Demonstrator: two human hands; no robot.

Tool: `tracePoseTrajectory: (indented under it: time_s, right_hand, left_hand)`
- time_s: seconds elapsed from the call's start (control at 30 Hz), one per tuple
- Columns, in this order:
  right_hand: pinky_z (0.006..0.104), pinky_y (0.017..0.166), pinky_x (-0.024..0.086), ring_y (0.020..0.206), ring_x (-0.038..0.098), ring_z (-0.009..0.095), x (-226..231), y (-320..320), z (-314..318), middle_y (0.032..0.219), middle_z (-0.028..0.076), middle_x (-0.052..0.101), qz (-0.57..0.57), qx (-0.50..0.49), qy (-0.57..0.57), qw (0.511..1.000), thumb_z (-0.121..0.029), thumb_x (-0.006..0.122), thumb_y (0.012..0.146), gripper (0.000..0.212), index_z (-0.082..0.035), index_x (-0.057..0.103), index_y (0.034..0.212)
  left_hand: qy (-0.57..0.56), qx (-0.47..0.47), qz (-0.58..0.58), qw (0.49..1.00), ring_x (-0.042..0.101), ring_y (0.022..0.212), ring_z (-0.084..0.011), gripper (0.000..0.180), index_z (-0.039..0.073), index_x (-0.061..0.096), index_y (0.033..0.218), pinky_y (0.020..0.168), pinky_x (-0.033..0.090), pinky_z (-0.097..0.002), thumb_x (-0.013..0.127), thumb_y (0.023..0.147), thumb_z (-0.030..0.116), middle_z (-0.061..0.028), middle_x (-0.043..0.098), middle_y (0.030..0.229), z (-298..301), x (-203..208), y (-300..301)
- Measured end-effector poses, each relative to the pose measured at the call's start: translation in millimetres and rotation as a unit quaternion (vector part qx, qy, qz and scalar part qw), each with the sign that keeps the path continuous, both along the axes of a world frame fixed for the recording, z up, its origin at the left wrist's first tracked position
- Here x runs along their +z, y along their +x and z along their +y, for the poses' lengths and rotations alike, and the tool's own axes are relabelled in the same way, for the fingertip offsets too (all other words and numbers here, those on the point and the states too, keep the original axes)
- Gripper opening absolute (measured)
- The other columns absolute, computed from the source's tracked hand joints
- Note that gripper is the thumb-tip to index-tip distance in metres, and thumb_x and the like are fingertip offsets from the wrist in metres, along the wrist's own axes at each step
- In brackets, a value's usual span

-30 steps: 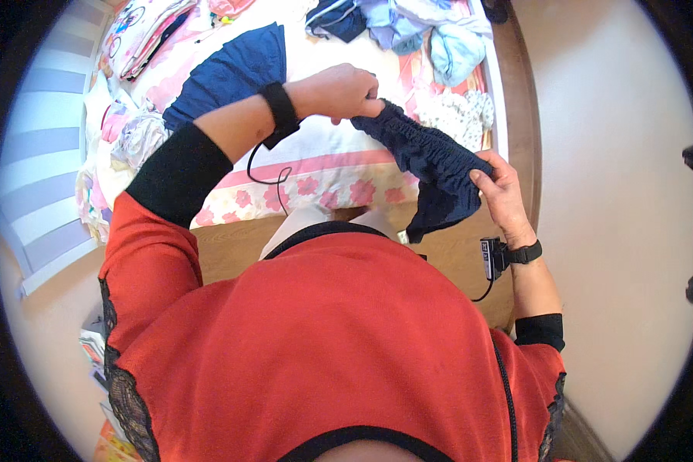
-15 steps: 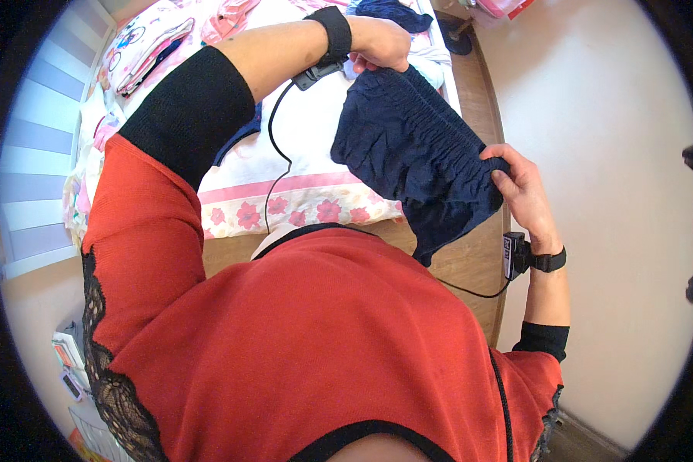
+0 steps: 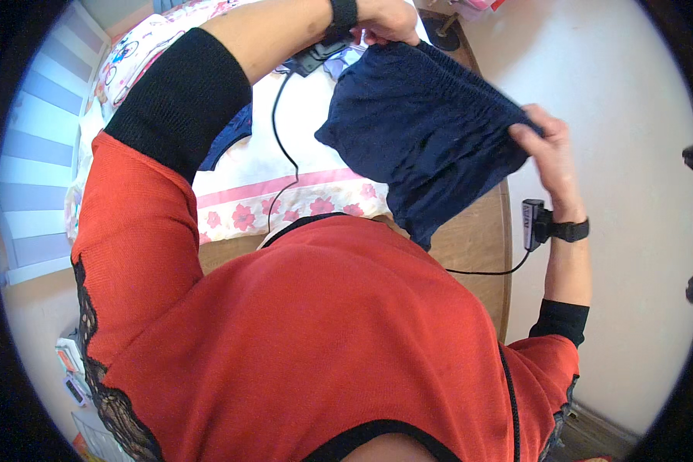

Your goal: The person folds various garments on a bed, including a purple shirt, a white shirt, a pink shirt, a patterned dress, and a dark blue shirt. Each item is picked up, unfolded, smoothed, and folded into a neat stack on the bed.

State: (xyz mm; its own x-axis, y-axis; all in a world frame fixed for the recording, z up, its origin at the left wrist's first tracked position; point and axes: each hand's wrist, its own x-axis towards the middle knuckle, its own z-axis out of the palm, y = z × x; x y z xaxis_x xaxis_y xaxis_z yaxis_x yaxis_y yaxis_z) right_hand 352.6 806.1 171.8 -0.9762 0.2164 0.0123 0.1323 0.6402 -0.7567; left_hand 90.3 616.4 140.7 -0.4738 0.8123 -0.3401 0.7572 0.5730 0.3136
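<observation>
A pair of dark blue shorts (image 3: 431, 131) with a gathered elastic waistband hangs stretched between my two hands, over the bed's edge and the floor. My left hand (image 3: 391, 19) is closed on one end of the waistband, at the top of the view. At the other end, my right hand (image 3: 547, 142) pinches the waistband, thumb in front. The waistband runs slanting between them, and the legs of the shorts hang toward my body. Another dark blue garment (image 3: 229, 140) lies on the bed, partly hidden behind my left sleeve.
The bed's white sheet (image 3: 285, 146) has a pink flowered border. Slatted white and lilac boards (image 3: 42, 146) stand at the left, a pale wall (image 3: 608, 154) at the right. Black cables (image 3: 485, 272) run from both wrist devices. Wooden floor (image 3: 477, 223) shows beside the bed.
My right hand has moved right and up, my left hand slightly up. The waistband is pulled straighter and the shorts are spread flatter, with fewer wrinkles.
</observation>
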Motion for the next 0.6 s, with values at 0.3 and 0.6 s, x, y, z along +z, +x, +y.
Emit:
tracePoseTrajectory:
  time_s: [0.3,0.6]
  right_hand:
    - [0.022,0.066,0.048,0.07,0.057,0.005,49.0,-8.3,12.2,0.078,-0.004,0.066,0.039,0.051,-0.016,0.998,-0.011,0.067,0.087,0.014,0.001,0.072,0.09]
    - [0.021,0.063,0.044,0.068,0.052,0.003,49.9,-0.9,44.8,0.074,-0.006,0.061,0.071,0.042,0.034,0.996,-0.014,0.069,0.087,0.012,-0.003,0.069,0.082]
  left_hand:
    - [0.37,-0.1,0.134,0.914,0.067,0.081,-0.0379,0.021,0.001,0.066,0.093,0.073,0.052,-0.0471,0.061,0.078,0.015,-0.0214,0.067,0.083,9.8,-33.0,21.6]
    - [0.525,-0.154,0.08,0.833,0.059,0.111,-0.0316,0.041,0.013,0.056,0.126,0.097,0.049,-0.0404,0.066,0.091,0.032,-0.0133,0.06,0.117,-0.5,-59.9,74.3]
